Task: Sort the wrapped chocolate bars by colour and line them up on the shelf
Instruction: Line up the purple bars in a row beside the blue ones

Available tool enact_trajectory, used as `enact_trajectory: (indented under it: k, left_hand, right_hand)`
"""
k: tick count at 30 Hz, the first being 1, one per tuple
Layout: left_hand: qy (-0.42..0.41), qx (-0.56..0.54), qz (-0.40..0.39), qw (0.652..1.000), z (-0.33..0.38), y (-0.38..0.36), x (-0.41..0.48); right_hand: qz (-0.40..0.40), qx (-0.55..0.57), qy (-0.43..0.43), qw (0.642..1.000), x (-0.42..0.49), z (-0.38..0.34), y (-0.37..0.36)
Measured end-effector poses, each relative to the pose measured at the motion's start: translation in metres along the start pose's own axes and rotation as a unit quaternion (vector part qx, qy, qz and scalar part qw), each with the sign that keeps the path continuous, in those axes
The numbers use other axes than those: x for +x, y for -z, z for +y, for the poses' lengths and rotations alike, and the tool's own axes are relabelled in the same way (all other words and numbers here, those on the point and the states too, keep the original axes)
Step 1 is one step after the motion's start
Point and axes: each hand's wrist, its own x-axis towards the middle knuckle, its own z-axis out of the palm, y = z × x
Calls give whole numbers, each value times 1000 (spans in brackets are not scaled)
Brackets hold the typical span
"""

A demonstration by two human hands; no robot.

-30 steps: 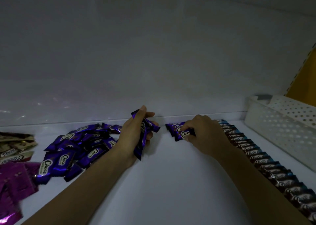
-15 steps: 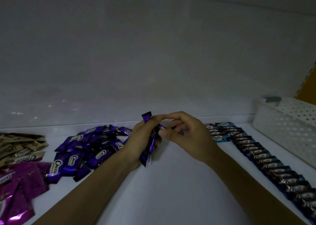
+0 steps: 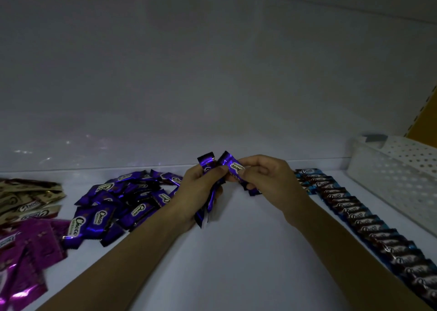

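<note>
My left hand (image 3: pixel 201 192) and my right hand (image 3: pixel 264 176) were bare, fingers and knuckles uncovered. My left forearm (image 3: pixel 123 258) was bare as well, plain skin from the wrist to the lower edge of the view. My right forearm (image 3: pixel 343 246) looked the same, slim and uncovered along all of its visible length. The light was dim, so I could not make out my nails.
</note>
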Motion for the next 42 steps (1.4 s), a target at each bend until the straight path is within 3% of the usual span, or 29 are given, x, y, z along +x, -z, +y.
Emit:
enact_trajectory:
  k: [8,10,12,14,16,19,21,23,28,32,37,42]
  left_hand:
    - [-32,16,-34,999,7,-4,-7]
    - [-26,13,-33,999,8,-5,-8]
    - [-16,-4,-13,1000,9,-6,-7]
    - [-9,-19,16,1000,9,-6,-6]
    - [-10,-24,35,999,8,-5,-6]
    - [-13,-17,33,999,8,-6,-7]
    - [-13,-11,24,1000,9,-5,-8]
    - [-11,-12,20,1000,9,-4,-8]
    - [-11,-25,22,999,8,-4,-8]
    - [-10,-27,20,999,8,-4,-8]
    - [-9,-30,23,999,8,-4,-8]
    - [-4,-26,20,999,7,-4,-6]
  right_hand:
    - [-83,-32,-67,994,2,-1,3]
    - [-66,-54,-70,994,3,0,3]
    - [-17,-127,-7,992,2,2,9]
    - [-29,-304,97,947,0,6,19]
    - [-116,-400,104,903,-3,8,25]
    - [-214,-363,24,907,-3,7,27]
    - [-200,-306,-1,931,-1,7,29]
    - [-157,-309,15,938,-1,8,30]
    - [-139,-398,59,905,-5,13,12]
    - [-162,-336,44,927,-5,11,14]
    - [-261,-348,38,900,-5,5,18]
    - [-176,-433,16,884,-1,4,33]
